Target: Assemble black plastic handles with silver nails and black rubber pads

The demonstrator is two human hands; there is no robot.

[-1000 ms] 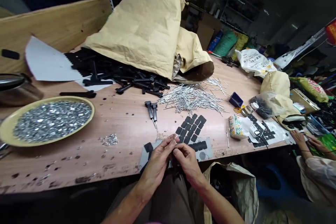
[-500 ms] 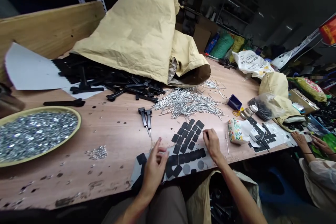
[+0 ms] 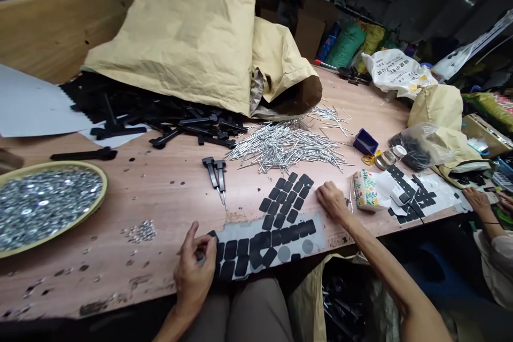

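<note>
My left hand (image 3: 194, 269) rests at the table's near edge, thumb and fingers pinched on the left end of a grey backing sheet (image 3: 312, 235) covered with black oval pads (image 3: 280, 235). My right hand (image 3: 332, 200) lies on the table right of a loose cluster of black pads (image 3: 286, 197), fingers curled; what they hold, if anything, is hidden. It is close to a small floral tin (image 3: 364, 191). A pile of silver pins (image 3: 286, 144) lies beyond the pads.
A yellow dish of silver discs (image 3: 48, 203) sits at left. Black plastic parts (image 3: 160, 117) spill from a big tan paper sack (image 3: 188, 37). Two black-handled pieces (image 3: 214, 171) lie mid-table. Another person's hands (image 3: 481, 200) work at the far right beside bags and a sheet with pads.
My hands have separated: the left slid down-left to the sheet's left end, the right reached right toward the floral tin. The view shifted, moving the table contents leftward.
</note>
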